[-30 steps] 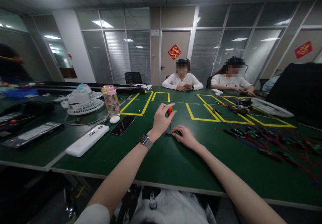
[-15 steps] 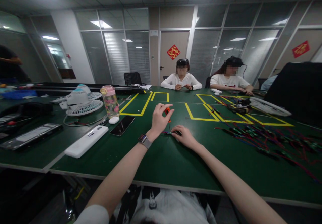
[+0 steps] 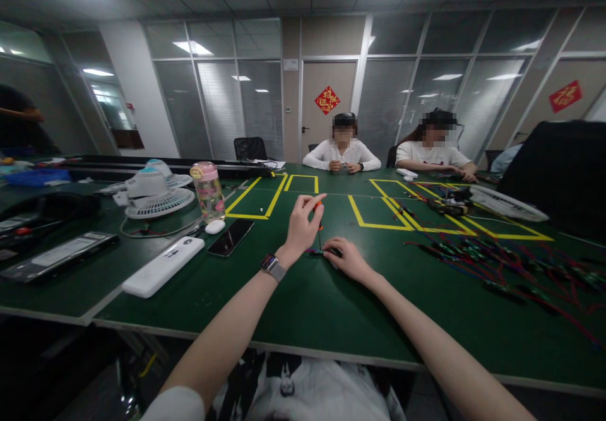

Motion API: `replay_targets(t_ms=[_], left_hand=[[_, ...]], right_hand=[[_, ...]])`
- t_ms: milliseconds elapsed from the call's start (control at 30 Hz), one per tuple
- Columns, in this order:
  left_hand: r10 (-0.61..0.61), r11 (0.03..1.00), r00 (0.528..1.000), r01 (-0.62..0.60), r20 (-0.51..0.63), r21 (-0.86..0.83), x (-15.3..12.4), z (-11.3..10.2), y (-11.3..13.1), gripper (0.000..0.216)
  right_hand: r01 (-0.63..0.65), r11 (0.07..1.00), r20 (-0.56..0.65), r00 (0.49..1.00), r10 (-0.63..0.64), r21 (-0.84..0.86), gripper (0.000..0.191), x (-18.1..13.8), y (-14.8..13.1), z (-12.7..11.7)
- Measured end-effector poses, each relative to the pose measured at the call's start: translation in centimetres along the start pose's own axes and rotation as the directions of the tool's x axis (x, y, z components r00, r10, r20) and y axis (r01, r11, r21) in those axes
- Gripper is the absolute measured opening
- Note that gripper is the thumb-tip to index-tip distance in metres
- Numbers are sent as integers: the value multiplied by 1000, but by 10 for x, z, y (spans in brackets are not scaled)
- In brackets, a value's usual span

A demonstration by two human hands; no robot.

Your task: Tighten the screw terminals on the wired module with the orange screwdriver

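My left hand (image 3: 302, 225) is closed around the orange handle of a small screwdriver (image 3: 319, 214), held upright with its thin shaft pointing down. The tip meets a small dark part with wires (image 3: 324, 252) lying on the green table (image 3: 312, 301). My right hand (image 3: 347, 257) rests on the table with its fingers pinched on that part, holding it down. A watch sits on my left wrist (image 3: 273, 266).
Left of my hands lie a black phone (image 3: 230, 237), a white power bank (image 3: 163, 266), a pink-capped bottle (image 3: 208, 190) and a white fan (image 3: 154, 194). A tangle of red and black wires (image 3: 502, 260) spreads at the right. Two people sit across the table.
My left hand has shifted its fingers slightly on the screwdriver handle; the view has drifted a little. My right hand stays on the part.
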State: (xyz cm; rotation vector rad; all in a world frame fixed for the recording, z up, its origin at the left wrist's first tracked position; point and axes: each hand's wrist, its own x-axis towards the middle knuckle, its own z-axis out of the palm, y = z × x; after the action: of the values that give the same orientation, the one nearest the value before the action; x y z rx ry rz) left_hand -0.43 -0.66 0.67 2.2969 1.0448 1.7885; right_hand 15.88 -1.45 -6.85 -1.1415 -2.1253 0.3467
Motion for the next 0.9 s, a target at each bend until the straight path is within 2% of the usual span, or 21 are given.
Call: replay_targets(t_ms=[133, 333, 567, 767, 900], left_hand=[[27, 997, 999, -25, 37, -75, 1, 2, 0, 34], [22, 999, 1000, -22, 10, 29, -1, -2, 5, 27], [42, 996, 998, -38, 46, -79, 1, 0, 1, 37], [45, 996, 999, -44, -4, 75, 0, -3, 2, 23], [69, 996, 997, -71, 26, 51, -1, -4, 3, 31]], right_hand=[[-3, 1000, 2, 1000, 3, -2, 14, 0, 2, 1], [-7, 1000, 3, 1000, 7, 3, 14, 0, -1, 0], [-8, 1000, -2, 1000, 8, 1, 14, 0, -1, 0], [1, 1000, -2, 1000, -1, -5, 13, 0, -1, 0], [-1, 1000, 2, 1000, 1, -5, 13, 1, -1, 0]])
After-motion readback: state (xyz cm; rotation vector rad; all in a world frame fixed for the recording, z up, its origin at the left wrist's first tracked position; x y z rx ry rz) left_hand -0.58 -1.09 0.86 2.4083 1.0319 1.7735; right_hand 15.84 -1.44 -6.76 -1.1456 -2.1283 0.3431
